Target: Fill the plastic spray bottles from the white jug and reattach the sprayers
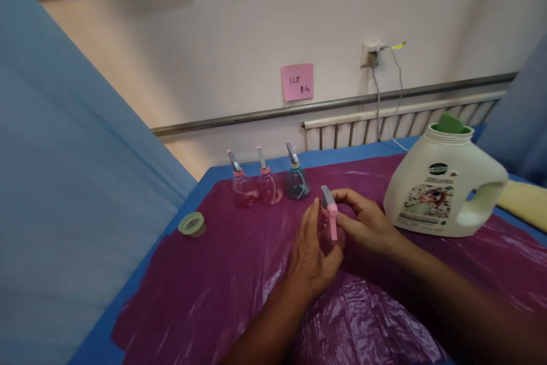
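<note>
Both hands meet at the table's middle around a small pink spray bottle with a grey nozzle and pink trigger. My left hand wraps its body from the left. From the right, my right hand has its fingers closed around the bottle's neck, behind the trigger. Behind them, three more small spray bottles stand in a row: two pink ones and a blue one. A large white detergent jug with a green open spout stands to the right, close to my right hand.
A light green cap lies at the left on the purple plastic sheet that covers the blue table. A pink note, a wall socket with cable and a radiator are on the wall behind.
</note>
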`<state>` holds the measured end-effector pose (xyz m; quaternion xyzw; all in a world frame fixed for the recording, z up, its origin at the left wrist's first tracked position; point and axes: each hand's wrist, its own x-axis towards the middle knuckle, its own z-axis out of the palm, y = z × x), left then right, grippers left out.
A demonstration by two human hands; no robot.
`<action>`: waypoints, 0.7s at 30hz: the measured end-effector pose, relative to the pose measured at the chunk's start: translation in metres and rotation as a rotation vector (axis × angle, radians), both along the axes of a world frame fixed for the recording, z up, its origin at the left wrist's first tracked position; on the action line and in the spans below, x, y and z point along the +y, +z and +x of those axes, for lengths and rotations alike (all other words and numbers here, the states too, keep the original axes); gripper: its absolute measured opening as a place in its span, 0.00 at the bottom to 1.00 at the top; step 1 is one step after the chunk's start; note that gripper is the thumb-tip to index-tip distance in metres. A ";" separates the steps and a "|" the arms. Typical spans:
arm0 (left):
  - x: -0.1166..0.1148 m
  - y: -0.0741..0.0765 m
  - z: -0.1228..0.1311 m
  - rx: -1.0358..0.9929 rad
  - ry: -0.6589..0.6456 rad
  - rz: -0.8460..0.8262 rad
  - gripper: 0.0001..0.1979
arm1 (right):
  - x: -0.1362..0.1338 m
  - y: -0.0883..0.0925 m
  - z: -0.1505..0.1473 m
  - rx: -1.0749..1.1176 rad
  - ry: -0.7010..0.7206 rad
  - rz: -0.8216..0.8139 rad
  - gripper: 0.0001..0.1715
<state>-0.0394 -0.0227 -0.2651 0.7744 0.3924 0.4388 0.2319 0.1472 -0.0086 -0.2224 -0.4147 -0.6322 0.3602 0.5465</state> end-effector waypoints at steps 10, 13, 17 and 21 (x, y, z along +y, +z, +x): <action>0.003 0.014 0.001 -0.040 -0.070 0.035 0.43 | 0.006 0.000 -0.017 0.219 -0.067 -0.047 0.18; 0.002 0.012 0.000 -0.038 -0.064 -0.008 0.42 | 0.006 -0.001 -0.019 0.252 -0.064 -0.056 0.19; 0.001 0.010 0.002 -0.053 -0.055 -0.065 0.42 | 0.007 0.000 -0.020 0.307 -0.038 -0.068 0.31; -0.001 0.015 0.004 -0.047 -0.039 -0.098 0.41 | 0.005 0.001 -0.015 0.372 0.058 -0.051 0.46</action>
